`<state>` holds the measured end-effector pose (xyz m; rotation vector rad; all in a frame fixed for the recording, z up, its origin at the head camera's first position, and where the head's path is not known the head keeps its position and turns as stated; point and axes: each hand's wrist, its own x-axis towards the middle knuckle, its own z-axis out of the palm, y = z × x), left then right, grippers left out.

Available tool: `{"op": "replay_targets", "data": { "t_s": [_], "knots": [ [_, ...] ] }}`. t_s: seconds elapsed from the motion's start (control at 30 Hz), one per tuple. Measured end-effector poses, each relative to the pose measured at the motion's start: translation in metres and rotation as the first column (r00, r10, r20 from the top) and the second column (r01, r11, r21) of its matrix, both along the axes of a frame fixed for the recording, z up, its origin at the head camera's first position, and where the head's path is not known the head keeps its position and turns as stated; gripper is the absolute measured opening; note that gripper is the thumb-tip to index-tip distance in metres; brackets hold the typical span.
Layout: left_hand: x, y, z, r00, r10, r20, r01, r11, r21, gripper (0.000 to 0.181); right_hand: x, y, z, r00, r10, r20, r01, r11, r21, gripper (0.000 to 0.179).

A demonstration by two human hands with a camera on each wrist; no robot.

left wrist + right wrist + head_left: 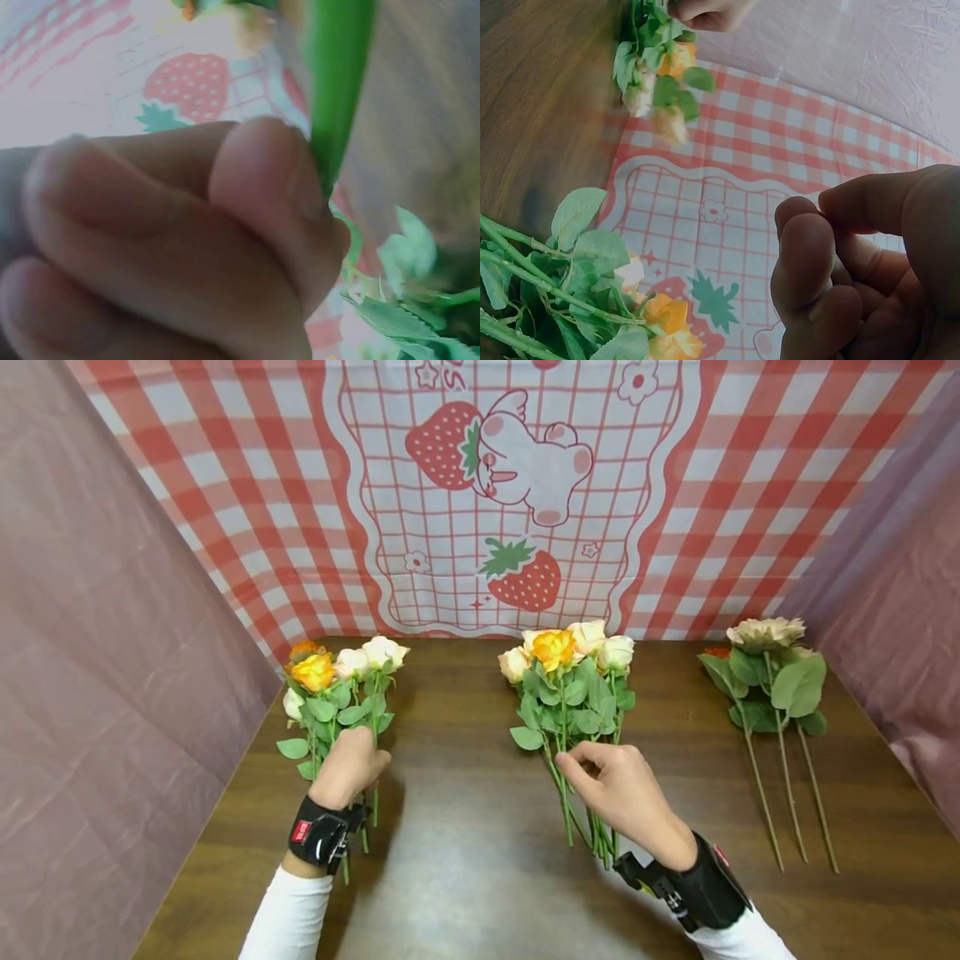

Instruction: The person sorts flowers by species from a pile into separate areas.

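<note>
At the left, my left hand (351,768) is over the stems of a bunch of roses (322,706) with orange, cream and white blooms. Its thumb and finger pinch a green stem (341,82), close up in the left wrist view. My right hand (618,785) hovers above the stems of the middle bunch of roses (577,693), peach and white around one orange bloom. Its fingers (806,247) are curled with the thumb against them, and nothing shows between them in the right wrist view.
At the right of the brown wooden table (465,860) lie several long-stemmed flowers (768,668), one pale with broad leaves. A red-and-white checked cloth (720,510) with strawberries hangs behind. Pinkish cloth (142,652) covers the sides.
</note>
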<state>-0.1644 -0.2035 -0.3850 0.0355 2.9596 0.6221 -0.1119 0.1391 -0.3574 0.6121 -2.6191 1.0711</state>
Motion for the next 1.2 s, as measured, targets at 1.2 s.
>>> {"op": "replay_targets", "data": {
  "t_s": [1.2],
  "knots": [
    [0.067,0.096,0.028,0.692,-0.432,-0.579,0.662,0.7,0.269,0.005,0.025,-0.036,-0.009,0.901,0.403,0.162,-0.386,0.914,-0.123,0.018]
  ]
}}
